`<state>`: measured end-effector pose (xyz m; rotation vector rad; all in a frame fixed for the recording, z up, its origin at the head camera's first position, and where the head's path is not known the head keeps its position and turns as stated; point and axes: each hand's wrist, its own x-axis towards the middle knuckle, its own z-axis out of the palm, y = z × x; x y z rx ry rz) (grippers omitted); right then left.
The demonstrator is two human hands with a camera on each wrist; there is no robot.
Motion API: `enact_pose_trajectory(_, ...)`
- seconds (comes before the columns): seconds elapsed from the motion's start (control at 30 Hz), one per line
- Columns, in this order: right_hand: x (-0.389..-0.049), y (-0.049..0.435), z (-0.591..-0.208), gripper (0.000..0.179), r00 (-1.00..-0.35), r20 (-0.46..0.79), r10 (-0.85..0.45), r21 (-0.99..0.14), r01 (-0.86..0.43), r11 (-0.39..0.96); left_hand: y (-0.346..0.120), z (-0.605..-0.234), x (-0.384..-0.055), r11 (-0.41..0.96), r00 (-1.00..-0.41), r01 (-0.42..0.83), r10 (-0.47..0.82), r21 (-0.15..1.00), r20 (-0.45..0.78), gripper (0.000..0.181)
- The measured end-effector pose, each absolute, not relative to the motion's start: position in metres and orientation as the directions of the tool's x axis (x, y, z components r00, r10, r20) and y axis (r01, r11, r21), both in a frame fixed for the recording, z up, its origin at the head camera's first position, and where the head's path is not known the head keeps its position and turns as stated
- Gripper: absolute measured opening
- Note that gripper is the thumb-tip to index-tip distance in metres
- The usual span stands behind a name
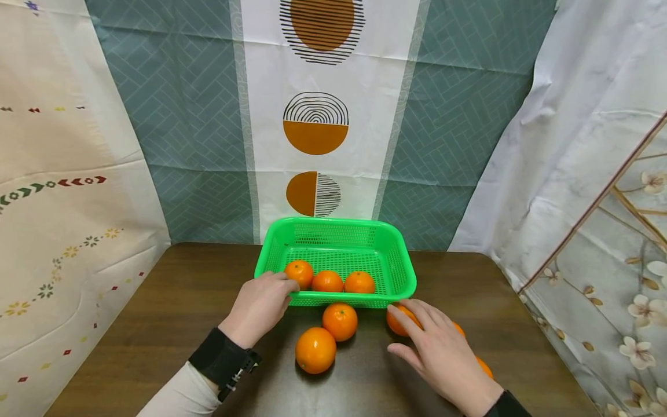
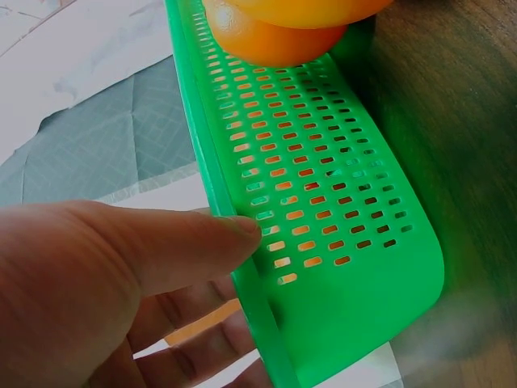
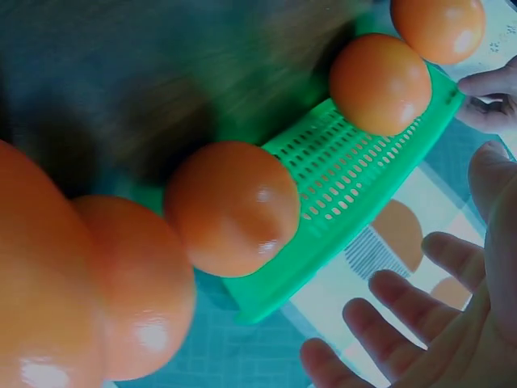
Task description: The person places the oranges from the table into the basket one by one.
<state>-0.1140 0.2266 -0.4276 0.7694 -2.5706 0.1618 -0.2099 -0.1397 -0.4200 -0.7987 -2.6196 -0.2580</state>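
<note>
A green plastic basket point(image 1: 401, 249) with perforated walls stands at the back of the table, and three oranges point(image 1: 328, 281) lie along its near side. At its near left corner my left hand point(image 1: 263, 307) pinches the rim; in the left wrist view the thumb presses the outer side of the basket point(image 2: 355, 315), with the fingers behind the rim. My right hand point(image 1: 443, 356) hovers over an orange point(image 1: 397, 322) near the basket's right corner. Its fingers are spread and hold nothing in the right wrist view, where that orange point(image 3: 234, 210) sits apart from them.
Two oranges point(image 1: 315, 350) sit close together on the brown table point(image 1: 172, 324), in front of the basket. More oranges point(image 1: 484, 367) are partly hidden behind my right hand. Patterned cloths point(image 1: 203, 116) hang behind the table and at both sides.
</note>
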Motion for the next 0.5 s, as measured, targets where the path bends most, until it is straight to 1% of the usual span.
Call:
enact_pose_trajectory(0.13,-0.111,0.231,-0.431,0.069,-0.739,0.465,-0.487,0.027,-0.539,0.842,-0.14,-0.42,-0.21,0.821,-0.762,0.568,0.497,0.059,0.414,0.022)
enact_pose_trajectory(0.27,-0.11,0.236,-0.435,0.066,-0.733,0.478,-0.484,0.04,-0.533,0.845,-0.14,-0.42,-0.21,0.824,-0.765,0.564,0.494,0.061,0.413,0.022)
enact_pose_trajectory(0.5,-0.107,0.246,-0.438,0.066,-0.766,0.459,-0.45,0.034,-0.492,0.87,-0.14,-0.42,-0.209,0.823,-0.762,0.565,0.494,0.057,0.419,0.022)
